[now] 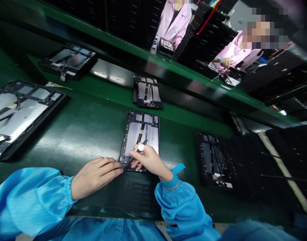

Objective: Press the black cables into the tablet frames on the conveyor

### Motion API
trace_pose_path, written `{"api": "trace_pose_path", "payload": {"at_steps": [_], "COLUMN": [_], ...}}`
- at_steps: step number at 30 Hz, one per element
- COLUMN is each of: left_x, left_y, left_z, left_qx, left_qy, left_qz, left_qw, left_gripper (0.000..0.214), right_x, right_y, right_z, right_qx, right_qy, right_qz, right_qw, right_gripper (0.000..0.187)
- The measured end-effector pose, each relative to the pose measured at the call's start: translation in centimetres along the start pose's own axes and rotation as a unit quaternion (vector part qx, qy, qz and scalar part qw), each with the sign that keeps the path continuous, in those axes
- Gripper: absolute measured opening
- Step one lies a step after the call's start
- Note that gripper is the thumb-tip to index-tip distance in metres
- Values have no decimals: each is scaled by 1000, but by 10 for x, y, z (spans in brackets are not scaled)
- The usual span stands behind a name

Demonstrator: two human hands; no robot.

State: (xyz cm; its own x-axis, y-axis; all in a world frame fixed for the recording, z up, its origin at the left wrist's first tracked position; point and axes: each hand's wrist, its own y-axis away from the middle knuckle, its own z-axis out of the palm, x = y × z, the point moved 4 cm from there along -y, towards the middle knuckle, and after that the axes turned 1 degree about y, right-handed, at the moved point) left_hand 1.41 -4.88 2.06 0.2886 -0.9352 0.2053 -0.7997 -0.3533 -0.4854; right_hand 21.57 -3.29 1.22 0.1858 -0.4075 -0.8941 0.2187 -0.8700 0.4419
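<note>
An opened tablet (149,134) lies on the green bench in front of me, its silver inside, black frame and ribbon cables showing. My left hand (99,174) rests flat with fingers stretched, the fingertips touching the tablet's lower left corner. Over the lower part of the tablet, my right hand (148,159) is closed in a pinch around slim dark tweezers (130,163), which point down at the lower edge. The tool is partly hidden by the fingers. A white cover sits on one right fingertip, and a blue band circles that wrist.
Opened tablets lie around: a large one at the left (25,107), a stacked one behind it (70,60), one ahead (147,91) and one at the right (213,159). Black trays (276,167) fill the far right. Beyond the green ledge (188,70), two people in pink handle devices.
</note>
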Motion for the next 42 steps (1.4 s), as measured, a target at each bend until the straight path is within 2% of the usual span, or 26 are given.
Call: {"api": "trace_pose_path", "payload": {"at_steps": [11,21,27,34,40,42], "left_x": [-1,1,1,1,4,4], "left_y": [7,-2,-1,-2,5,6], "left_z": [6,-3,-2,-4,0,1], "left_qx": [-13,1,1,-2,-65,-61], "left_qy": [-13,9,12,0,-65,-77], "left_qz": [-5,-5,-6,-3,29,31], "left_qw": [1000,1000,1000,1000,995,995], "left_gripper": [30,26,27,29,43,44], "right_x": [-1,-1,-1,0,-2,-1], "right_y": [0,0,0,0,-1,0], "right_z": [0,-1,-1,0,2,0], "right_qx": [-6,-7,-12,-3,1,12], "right_qy": [-3,-11,-11,-9,-8,-16], "right_qz": [7,9,8,6,2,-1], "right_qw": [1000,1000,1000,1000,1000,1000], "right_gripper": [36,33,37,32,34,35]}}
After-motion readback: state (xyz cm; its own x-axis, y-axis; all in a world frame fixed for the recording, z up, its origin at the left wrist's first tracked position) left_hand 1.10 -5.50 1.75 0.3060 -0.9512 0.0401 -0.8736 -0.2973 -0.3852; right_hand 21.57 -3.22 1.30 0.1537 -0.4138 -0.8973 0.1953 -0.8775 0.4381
